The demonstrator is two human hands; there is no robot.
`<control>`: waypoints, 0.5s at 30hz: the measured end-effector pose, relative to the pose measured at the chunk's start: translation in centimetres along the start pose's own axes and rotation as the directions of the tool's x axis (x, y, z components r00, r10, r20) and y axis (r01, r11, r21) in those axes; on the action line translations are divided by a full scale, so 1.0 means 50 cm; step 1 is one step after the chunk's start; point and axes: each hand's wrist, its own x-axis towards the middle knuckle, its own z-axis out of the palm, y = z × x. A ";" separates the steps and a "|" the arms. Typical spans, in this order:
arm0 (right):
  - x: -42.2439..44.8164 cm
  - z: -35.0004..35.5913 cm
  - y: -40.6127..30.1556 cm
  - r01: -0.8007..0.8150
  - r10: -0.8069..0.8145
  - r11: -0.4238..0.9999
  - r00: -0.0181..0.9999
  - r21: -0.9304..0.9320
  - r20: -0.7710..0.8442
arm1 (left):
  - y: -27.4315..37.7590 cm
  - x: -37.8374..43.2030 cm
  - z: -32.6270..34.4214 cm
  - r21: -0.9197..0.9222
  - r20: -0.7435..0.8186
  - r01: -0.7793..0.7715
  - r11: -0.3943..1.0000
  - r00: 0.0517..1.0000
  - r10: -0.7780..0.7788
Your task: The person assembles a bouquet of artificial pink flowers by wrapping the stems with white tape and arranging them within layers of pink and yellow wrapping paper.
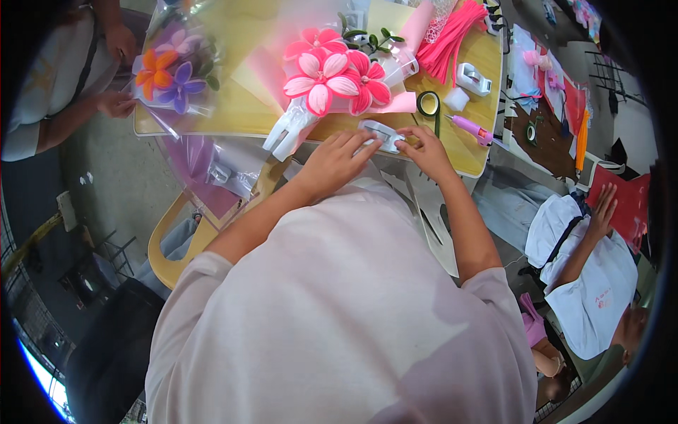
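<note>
At the table's near edge lies a white tape dispenser point(382, 135) between my two hands. My left hand point(338, 160) holds its left end, fingers stretched over the near side. The thumb and forefinger of my right hand point(428, 153) pinch at its right end; whether they also hold a strip of tape is too small to tell. Just beyond lies a bouquet of pink flowers point(321, 77) in pink and cream wrapping paper point(265, 74). Its stem end, wrapped in clear film point(290, 127), juts over the near edge left of the dispenser.
Right on the yellow table point(238, 117) are green tape point(428, 104), a pink glue gun point(471, 129), another tape dispenser point(473, 79) and pink stems point(449, 40). Across the left corner, a person's hand point(115, 104) holds a wrapped bouquet point(177, 79). A chair point(168, 254) stands left.
</note>
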 end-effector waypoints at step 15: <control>0.079 -0.039 -0.017 0.135 -0.094 0.987 0.930 -0.092 0.356 | -0.022 0.081 0.100 0.198 0.139 0.044 0.979 0.988 -0.073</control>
